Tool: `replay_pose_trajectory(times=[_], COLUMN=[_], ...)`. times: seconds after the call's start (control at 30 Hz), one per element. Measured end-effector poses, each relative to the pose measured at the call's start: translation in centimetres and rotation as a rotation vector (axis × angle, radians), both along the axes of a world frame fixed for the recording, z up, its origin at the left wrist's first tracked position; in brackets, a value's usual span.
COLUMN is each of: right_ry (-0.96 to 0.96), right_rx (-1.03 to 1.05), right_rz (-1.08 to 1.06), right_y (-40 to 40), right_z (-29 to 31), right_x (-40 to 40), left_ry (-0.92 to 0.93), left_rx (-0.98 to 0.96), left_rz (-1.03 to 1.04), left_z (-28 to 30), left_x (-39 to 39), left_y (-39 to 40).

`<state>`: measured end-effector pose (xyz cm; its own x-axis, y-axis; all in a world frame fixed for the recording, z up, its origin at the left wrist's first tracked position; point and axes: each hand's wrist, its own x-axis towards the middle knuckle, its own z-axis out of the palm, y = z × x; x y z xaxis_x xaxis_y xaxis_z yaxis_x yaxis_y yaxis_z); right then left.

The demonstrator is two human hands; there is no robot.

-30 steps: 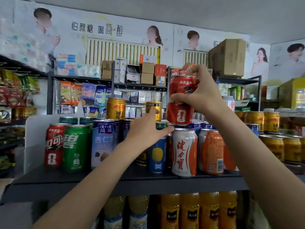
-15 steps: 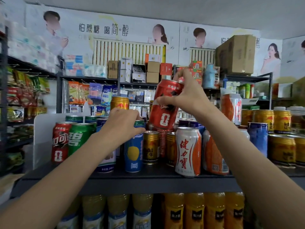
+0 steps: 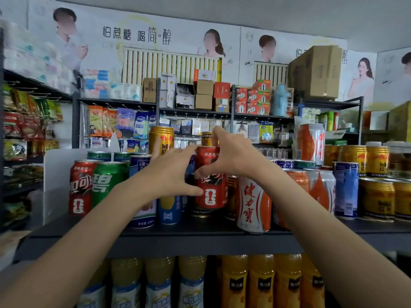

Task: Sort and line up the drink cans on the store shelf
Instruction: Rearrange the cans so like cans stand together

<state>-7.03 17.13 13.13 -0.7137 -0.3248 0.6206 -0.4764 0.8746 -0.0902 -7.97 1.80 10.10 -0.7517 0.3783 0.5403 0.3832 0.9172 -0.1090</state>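
Item: red cola can [image 3: 210,185], upright, standing raised on a darker can beneath it, mid-front of the dark store shelf [image 3: 155,240]. My right hand [image 3: 233,156] grips it from the right, thumb [image 3: 206,171] across its face, fingers curled over its top rim. My left hand [image 3: 169,172] is at its left side, fingers spread and fairly straight, thumb tip touching the can's lower left; I cannot tell whether it grips anything behind.

Front row, left to right: second red cola can [image 3: 80,187]; green can [image 3: 109,183] touching it; a white-and-blue can [image 3: 142,216] largely hidden by my left forearm; blue can with a yellow spot [image 3: 170,210]; white-and-orange can [image 3: 253,203] just beside the held can, at the shelf's front edge; further orange-and-white cans [image 3: 320,190]; tall blue can [image 3: 345,190].

Rear and right: gold can [image 3: 161,138] raised behind my left hand; a group of gold cans [image 3: 378,196] at far right, stacked in two tiers.

Below the shelf: pale yellow bottles [image 3: 158,283] at left, orange juice bottles [image 3: 262,281] at right.

Left end of shelf: white divider panel [image 3: 57,181].
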Motion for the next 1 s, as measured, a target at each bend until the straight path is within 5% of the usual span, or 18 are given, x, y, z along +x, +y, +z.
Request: replay_pose_trajectory(times=[0.13, 0.37, 0.63, 1.0], right_ry=[0.008, 0.034, -0.285, -0.508], right_rx=[0.083, 0.259, 0.274, 0.505], right_rz=[-0.01, -0.022, -0.155, -0.397], right_y=[-0.6, -2.2, 2.5, 1.3], right_z=[-0.5, -2.6, 3.5, 2.3], right_x=[-0.4, -1.0, -0.2, -5.1], left_ry=[0.044, 0.104, 0.058, -0.037], left_rx=[0.108, -0.077, -0.172, -0.238], left_rz=[-0.03, -0.008, 0.052, 0.168], left_z=[-0.7, -1.7, -0.7, -0.3], left_x=[-0.6, -0.9, -0.5, -0.3], left_y=[0.2, 0.2, 0.3, 1.5])
